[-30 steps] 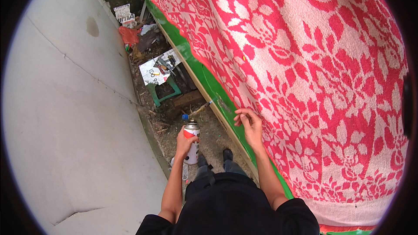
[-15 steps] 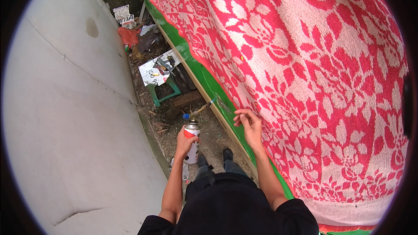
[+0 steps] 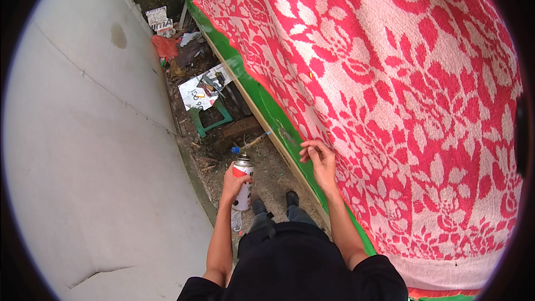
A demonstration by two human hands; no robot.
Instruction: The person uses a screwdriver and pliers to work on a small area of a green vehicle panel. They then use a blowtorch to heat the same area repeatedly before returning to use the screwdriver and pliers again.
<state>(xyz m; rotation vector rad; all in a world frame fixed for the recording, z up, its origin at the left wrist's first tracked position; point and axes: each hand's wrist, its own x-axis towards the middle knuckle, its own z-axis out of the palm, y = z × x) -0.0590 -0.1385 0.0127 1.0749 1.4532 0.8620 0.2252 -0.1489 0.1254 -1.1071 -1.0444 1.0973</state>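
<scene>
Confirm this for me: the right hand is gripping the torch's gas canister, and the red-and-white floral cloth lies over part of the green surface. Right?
One thing is wrong: the head view shows the left hand gripping the gas canister, not the right hand. The red-and-white floral cloth does lie over part of the green surface.

head fisheye, left | faces down | near left hand (image 3: 236,183), right hand (image 3: 321,161)

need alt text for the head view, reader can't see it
A person's left hand holds a red-and-white metal canister with a brass-coloured torch angled toward a green panel. The right hand is at the edge of a pink-and-white floral cloth; a green plastic stool stands beyond.
</scene>
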